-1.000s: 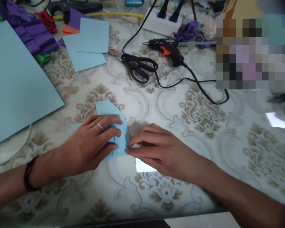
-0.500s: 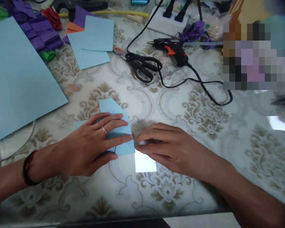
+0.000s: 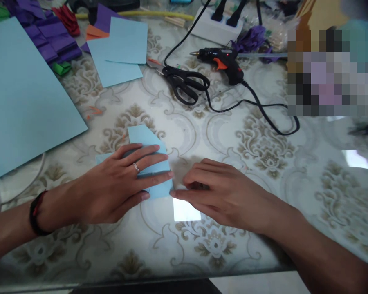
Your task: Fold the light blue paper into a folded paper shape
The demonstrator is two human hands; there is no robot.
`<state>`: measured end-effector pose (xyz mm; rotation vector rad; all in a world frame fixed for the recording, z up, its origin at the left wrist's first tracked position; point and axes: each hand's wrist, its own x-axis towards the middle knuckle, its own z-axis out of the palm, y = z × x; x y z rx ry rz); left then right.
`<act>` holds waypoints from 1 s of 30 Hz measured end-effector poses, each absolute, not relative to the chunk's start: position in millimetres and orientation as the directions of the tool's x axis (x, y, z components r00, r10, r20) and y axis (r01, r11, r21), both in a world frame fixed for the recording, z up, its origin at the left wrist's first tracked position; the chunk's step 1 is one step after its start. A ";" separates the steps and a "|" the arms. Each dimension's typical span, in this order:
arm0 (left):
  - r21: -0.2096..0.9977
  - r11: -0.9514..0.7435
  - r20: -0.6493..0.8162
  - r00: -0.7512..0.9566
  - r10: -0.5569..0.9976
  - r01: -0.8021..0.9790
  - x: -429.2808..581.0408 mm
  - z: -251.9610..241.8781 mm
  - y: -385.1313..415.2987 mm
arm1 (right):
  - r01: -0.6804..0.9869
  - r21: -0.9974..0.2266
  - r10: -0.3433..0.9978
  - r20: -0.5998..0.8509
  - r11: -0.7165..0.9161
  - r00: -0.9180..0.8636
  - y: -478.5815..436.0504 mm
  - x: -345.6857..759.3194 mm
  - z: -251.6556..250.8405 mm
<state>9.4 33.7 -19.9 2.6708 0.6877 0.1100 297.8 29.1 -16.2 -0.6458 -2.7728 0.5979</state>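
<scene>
A folded light blue paper [image 3: 144, 136] lies on the patterned tabletop, its top right corner cut or folded at a slant. Across it rests my left hand [image 3: 119, 179], palm down with the fingers spread, a ring on one finger. Part of the paper is hidden beneath that hand. My right hand [image 3: 221, 192] is just to the right, its thumb tip at the paper's lower right corner. Its other fingers are curled but apart from the thumb, with nothing seen between them.
A large light blue sheet [image 3: 27, 98] covers the left side. Smaller blue sheets [image 3: 129, 41], black scissors [image 3: 185, 83], a glue gun [image 3: 223, 63] with its cord, and a white power strip [image 3: 216, 26] lie farther back. Purple crepe paper [image 3: 52, 36] is at the upper left.
The right thumb tip has moved slightly left and down to the paper's corner, while the right fingers have drawn back a little. My left hand stays nearly where it was.
</scene>
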 end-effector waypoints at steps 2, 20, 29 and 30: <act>0.391 -0.806 -0.011 0.878 0.479 0.444 9.2 -19.9 33.8 | 0.374 -0.414 0.455 0.114 0.830 -0.883 28.8 297.5 -15.2; 0.310 -0.823 -0.048 0.872 0.486 0.476 10.7 -25.2 29.9 | 0.333 -0.315 0.381 0.103 0.889 -0.919 22.4 286.0 -16.1; 0.349 -0.811 0.006 0.864 0.504 0.470 11.3 -25.4 28.9 | 0.305 -0.226 0.335 0.110 0.925 -0.936 18.6 276.7 -15.2; 0.351 -0.809 0.009 0.862 0.507 0.472 11.4 -25.7 28.7 | 0.304 -0.220 0.331 0.100 0.927 -0.938 18.7 275.5 -15.5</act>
